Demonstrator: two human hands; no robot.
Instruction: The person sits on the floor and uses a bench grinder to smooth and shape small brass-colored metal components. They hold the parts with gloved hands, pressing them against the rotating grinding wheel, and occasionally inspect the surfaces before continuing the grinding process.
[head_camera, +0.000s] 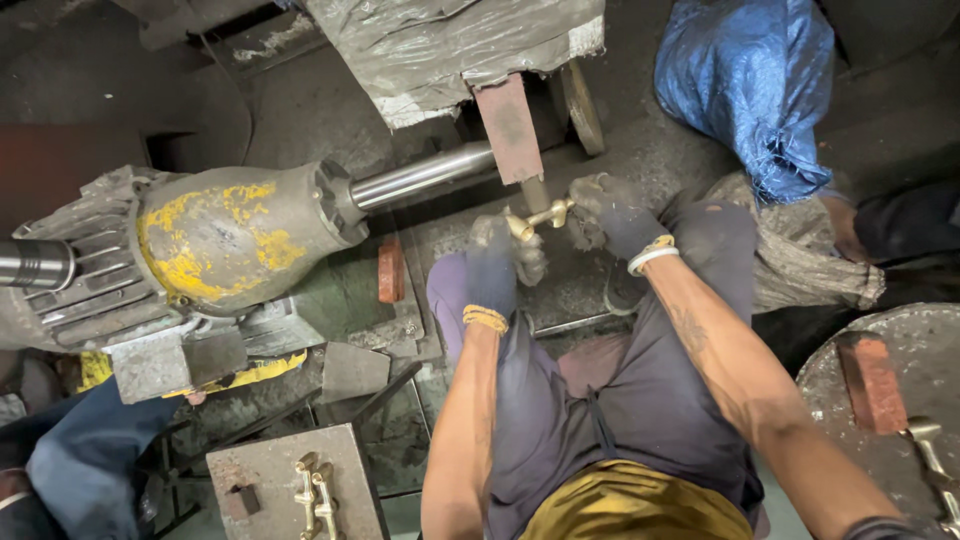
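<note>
Both my gloved hands close on a small brass fitting, my left hand under one end and my right hand gripping the other, pressing it toward the spinning wheel just beyond my fingers. It looks solid, stiff and heavy for its size, likely slick, so I hold it by both ends. Left of my hands sits a yellow-stained motor; the grimy floor is crowded all round.
</note>
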